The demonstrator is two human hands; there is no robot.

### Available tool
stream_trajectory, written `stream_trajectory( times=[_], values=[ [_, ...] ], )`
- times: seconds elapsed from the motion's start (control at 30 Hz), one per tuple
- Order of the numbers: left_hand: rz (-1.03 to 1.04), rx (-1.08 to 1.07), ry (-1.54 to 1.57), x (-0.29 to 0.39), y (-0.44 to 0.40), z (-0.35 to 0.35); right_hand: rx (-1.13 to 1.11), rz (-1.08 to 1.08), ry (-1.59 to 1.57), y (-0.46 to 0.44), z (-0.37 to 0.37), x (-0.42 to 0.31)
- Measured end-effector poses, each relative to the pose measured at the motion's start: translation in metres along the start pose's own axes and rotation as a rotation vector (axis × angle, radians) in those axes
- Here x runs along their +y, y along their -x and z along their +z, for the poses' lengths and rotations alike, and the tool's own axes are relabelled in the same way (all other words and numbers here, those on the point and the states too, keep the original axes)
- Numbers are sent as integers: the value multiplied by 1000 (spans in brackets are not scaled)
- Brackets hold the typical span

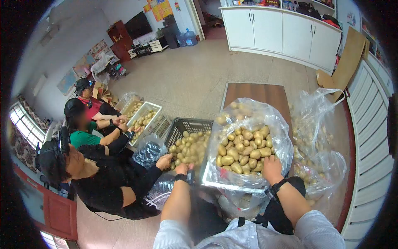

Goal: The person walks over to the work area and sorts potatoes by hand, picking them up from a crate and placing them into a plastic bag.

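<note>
My left hand (pixel 182 168) is at the near edge of a black slatted crate (pixel 175 132) of potatoes (pixel 185 147). Its thumb stands apart from the fingers, and I see nothing held in it; the potatoes beside it are blurred. At the right side of a heap of potatoes (pixel 244 147), my right hand (pixel 272 169) has its fingers curled down on a potato, the fingertips partly hidden. That heap lies in a clear plastic bag (pixel 278 124) lining a white crate (pixel 210 180) in front of me. Both wrists carry dark bands.
A co-worker in black (pixel 107 178) sits to my left, one hand (pixel 164 162) at the black crate. Two more people sit beyond, by a white crate (pixel 154 107) of potatoes. A brown board (pixel 257 92) lies beyond my bag. Clear bags of potatoes (pixel 317 164) stand on my right.
</note>
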State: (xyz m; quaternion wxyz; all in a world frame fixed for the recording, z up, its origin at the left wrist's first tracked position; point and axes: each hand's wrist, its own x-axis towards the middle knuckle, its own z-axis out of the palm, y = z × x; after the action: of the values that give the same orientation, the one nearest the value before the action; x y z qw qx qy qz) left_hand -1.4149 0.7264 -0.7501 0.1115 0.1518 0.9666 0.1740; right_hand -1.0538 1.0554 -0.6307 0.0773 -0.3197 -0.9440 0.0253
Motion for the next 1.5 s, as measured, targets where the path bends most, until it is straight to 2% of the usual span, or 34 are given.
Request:
stream_trajectory(
  times=[0.03, 0.13, 0.17, 0.2, 0.23, 0.27, 0.3, 0.37, 0.43, 0.5, 0.53, 0.57, 0.63, 0.67, 0.7, 0.73, 0.8, 0.83, 0.9, 0.93, 1.0, 1.03, 1.1, 1.3, 1.43, 1.5],
  values=[
    [3, 5, 1, 12, 4, -9, 6, 0, 0, 0, 2, 1],
    [-507, -47, 1153, 44, 16, -20, 71, -45, 32, -1, 9, 5],
    [-511, -51, 1152, 32, 6, -4, 65, -32, 26, 0, 10, 6],
    [-121, -25, 709, 0, -23, 33, 62, -19, 18, 0, 10, 6],
    [81, -102, 167, 37, 7, -5, 64, -21, 19, -1, 9, 7],
    [301, -72, -361, 86, 46, -55, 17, -22, 11, -1, 6, 8],
    [301, -68, -358, 84, 40, -45, -28, -24, 4, -3, 4, 8],
    [338, 202, -248, 55, 6, 11, -66, 9, -14, -3, 0, 5],
    [449, 119, 48, 62, 6, 4, -105, 44, -32, -3, -2, 1],
    [563, 214, -182, 77, 23, -3, -231, 143, -128, -3, -2, -2],
    [531, 157, 114, 71, 15, 15, -232, 142, -128, -3, 2, -1],
    [532, 158, 114, 73, 14, 17, -240, 146, -137, -4, 8, -1],
    [703, 283, -112, 78, 16, 16, -248, 151, -145, -6, 7, -2],
    [660, 178, -101, 76, 9, 27, -237, 141, -191, -5, 7, -1],
    [661, 174, -100, 79, 14, 26, -227, 132, -236, -2, 4, -1],
    [604, 33, 141, 85, 16, 25, -227, 133, -235, -2, 2, -2],
    [539, -111, 378, 100, 27, 17, -194, 125, -274, -1, -1, -3],
    [185, -212, 998, 128, 52, -13, -196, 127, -274, 0, -1, -3],
    [-220, -301, 1589, 131, 52, -12, -158, 119, -290, 0, 0, -3],
    [206, -177, 1025, 107, 26, 22, -152, 117, -292, -2, -2, -4],
    [574, -49, 425, 106, 25, 25, -138, 120, -304, -1, -5, -5],
    [235, -202, 994, 135, 52, -5, -136, 119, -305, -1, -1, -4],
    [-150, -353, 1534, 161, 76, -33, -65, 83, -330, -3, 9, 1],
    [-208, -416, 1499, 168, 80, -36, -34, 197, -426, -7, 6, 0],
    [-203, -389, 1456, 174, 89, -41, -12, 168, -410, -11, 11, 3],
    [-211, -396, 1455, 177, 93, -46, -76, 197, -401, -15, 5, 1]
  ],
)
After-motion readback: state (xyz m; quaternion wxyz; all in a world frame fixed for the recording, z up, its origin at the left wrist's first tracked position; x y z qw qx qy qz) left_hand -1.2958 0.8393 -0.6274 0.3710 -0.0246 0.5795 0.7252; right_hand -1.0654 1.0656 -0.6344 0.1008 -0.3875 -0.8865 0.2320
